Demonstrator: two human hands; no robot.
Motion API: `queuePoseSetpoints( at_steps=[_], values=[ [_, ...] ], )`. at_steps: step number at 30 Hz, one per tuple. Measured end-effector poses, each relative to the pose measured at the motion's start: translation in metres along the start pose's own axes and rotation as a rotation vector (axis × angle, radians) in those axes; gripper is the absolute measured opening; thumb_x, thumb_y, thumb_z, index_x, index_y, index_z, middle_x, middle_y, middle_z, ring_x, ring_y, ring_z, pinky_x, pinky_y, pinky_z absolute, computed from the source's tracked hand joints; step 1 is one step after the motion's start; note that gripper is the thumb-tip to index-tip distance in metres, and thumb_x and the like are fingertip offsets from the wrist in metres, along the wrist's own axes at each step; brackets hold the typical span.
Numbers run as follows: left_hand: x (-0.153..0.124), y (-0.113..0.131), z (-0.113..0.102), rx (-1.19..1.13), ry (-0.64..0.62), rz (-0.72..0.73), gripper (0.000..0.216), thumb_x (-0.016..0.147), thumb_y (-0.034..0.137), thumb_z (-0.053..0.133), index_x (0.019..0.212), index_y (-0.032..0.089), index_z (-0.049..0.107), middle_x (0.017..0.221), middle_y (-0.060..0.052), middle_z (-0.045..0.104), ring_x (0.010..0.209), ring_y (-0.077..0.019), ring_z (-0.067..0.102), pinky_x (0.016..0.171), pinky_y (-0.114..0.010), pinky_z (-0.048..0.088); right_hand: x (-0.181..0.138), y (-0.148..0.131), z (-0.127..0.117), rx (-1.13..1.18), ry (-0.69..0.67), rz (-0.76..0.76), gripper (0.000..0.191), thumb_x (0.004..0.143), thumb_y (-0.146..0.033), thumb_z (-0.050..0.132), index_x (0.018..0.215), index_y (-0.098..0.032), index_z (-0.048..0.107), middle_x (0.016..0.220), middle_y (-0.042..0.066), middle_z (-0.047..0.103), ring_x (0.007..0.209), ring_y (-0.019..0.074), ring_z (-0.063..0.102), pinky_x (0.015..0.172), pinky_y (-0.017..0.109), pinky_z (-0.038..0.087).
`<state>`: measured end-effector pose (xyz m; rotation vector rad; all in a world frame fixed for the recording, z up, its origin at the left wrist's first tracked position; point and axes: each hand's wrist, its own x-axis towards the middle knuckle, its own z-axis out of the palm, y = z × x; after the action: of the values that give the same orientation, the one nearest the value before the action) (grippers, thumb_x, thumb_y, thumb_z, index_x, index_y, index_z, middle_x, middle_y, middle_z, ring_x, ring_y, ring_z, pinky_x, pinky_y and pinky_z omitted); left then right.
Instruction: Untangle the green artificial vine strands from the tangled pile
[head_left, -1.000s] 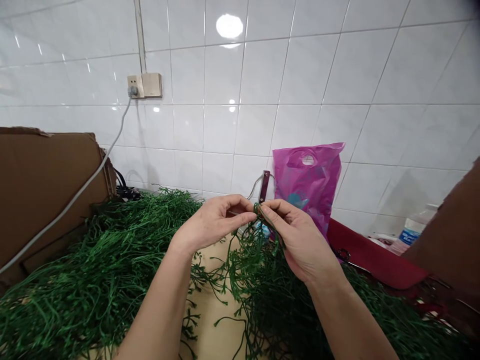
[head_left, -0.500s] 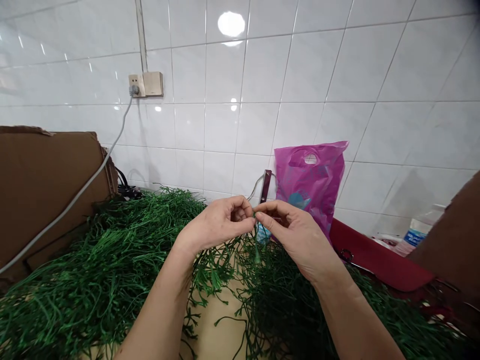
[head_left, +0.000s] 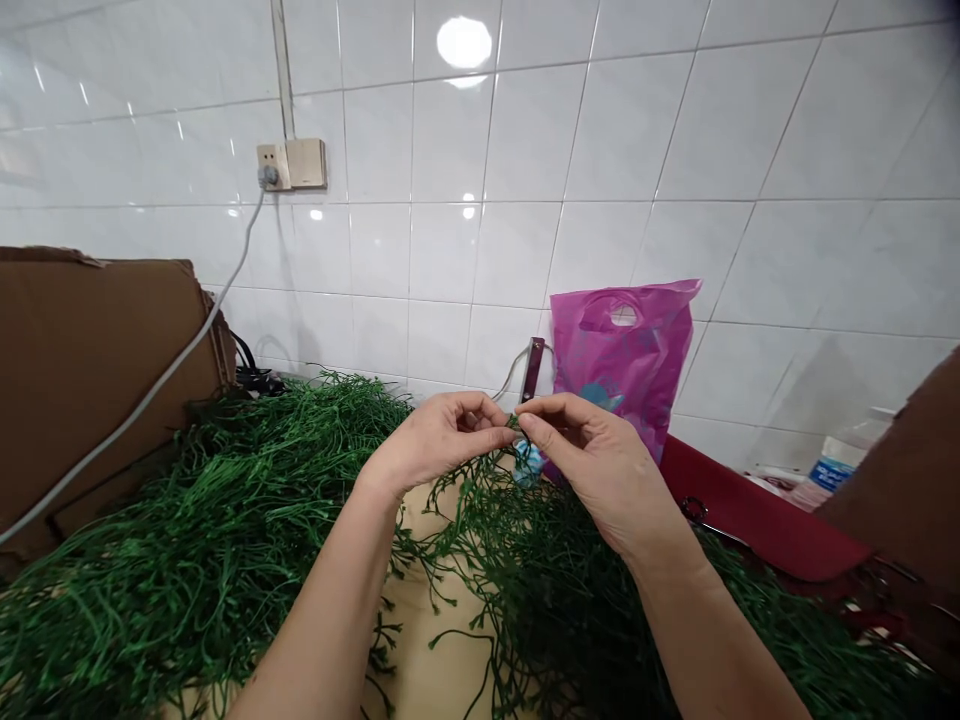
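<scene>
Since half a second earlier, the thin green, string-like strands [head_left: 513, 422] at the fingertips had shifted: one had hung straight down between the hands, and now a dark curve bent beneath the right fingertips. The brighter tuft below the left wrist had also moved from its place.

In the head view, the bare left hand [head_left: 442, 435] pinched the strands between thumb and forefinger, its other fingers curled. The bare right hand [head_left: 600, 460] met it closely, thumb and forefinger also closed on the strands; exactly how these crossed was too small to tell. The held strands were at the middle of the scene, above a tan, flat tabletop [head_left: 427, 660].

A broad heap of green strands with small forked tips [head_left: 300, 480] lay on the left, and a darker green tangle [head_left: 585, 580] spread below the right hand. Beyond the hands stood a purple plastic bag with a cut-out handle [head_left: 637, 345], and near its left edge a slim maroon bar [head_left: 533, 370]. A brown cardboard box [head_left: 90, 370] stood far left, crossed by a grey cable [head_left: 161, 385]. On the right lay a flat red panel [head_left: 772, 510], with a clear, blue-labelled plastic bottle [head_left: 832, 460] behind it.
</scene>
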<state>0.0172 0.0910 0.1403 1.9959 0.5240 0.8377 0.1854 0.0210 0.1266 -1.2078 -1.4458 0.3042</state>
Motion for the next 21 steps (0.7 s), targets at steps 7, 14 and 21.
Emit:
queuePoseSetpoints(
  at_steps=[7, 14, 21],
  values=[
    [0.0012, 0.0005, 0.0039, 0.092, 0.046, 0.014, 0.016, 0.081, 0.033, 0.067, 0.081, 0.017, 0.066, 0.066, 0.005, 0.049, 0.063, -0.0108, 0.042, 0.061, -0.025, 0.033, -0.0007, 0.0010, 0.0005, 0.025, -0.017, 0.066, 0.019, 0.078, -0.040, 0.068, 0.079, -0.021, 0.069, 0.078, 0.002, 0.068, 0.072, 0.0165, 0.059, 0.067, 0.030, 0.045],
    [0.0004, -0.0041, 0.0012, 0.091, 0.020, 0.056, 0.019, 0.086, 0.035, 0.062, 0.085, 0.016, 0.067, 0.071, 0.002, 0.054, 0.069, -0.0119, 0.046, 0.066, -0.026, 0.036, -0.0001, 0.0007, -0.0049, 0.019, -0.113, 0.078, 0.017, 0.077, -0.036, 0.066, 0.081, -0.020, 0.069, 0.077, 0.002, 0.069, 0.072, 0.0164, 0.060, 0.066, 0.029, 0.046],
    [0.0034, -0.0020, 0.0096, 0.270, -0.001, 0.098, 0.017, 0.091, 0.032, 0.051, 0.086, 0.018, 0.061, 0.081, 0.000, 0.057, 0.074, -0.0136, 0.049, 0.066, -0.027, 0.038, -0.0030, -0.0032, -0.0004, -0.477, 0.075, -0.148, 0.008, 0.076, -0.021, 0.055, 0.074, -0.023, 0.063, 0.069, -0.001, 0.066, 0.063, 0.0154, 0.057, 0.062, 0.029, 0.039]
  ],
)
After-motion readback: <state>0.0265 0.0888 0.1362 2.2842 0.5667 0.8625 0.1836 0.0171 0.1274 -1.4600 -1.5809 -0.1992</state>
